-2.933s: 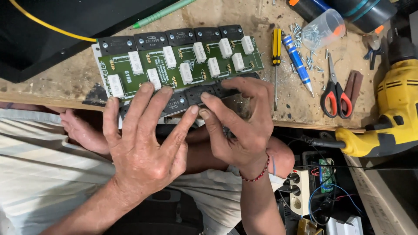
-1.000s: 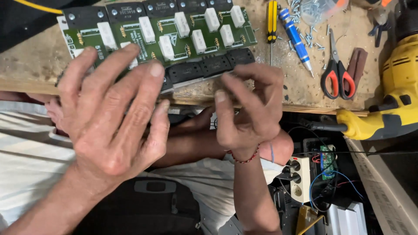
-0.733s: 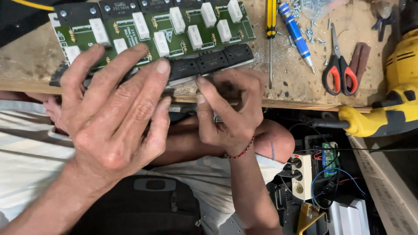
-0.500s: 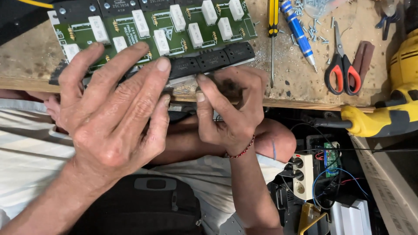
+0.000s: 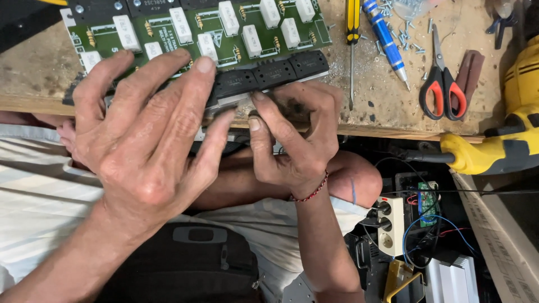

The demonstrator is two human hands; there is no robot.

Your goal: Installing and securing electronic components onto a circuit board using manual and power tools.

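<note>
Spanning the top of the frame, a wooden workbench is seen bearing a green circuit board, little changed from half a second earlier. At left centre, the left hand is spread open, fingertips pressed on a black transistor strip at the board's lower edge. The strip's underside is pinched by the right hand. Red-handled scissors lie at upper right.

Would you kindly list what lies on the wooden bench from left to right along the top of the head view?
Green circuit board → yellow-handled screwdriver → blue screwdriver → loose screws → red-handled scissors → yellow power drill.
</note>
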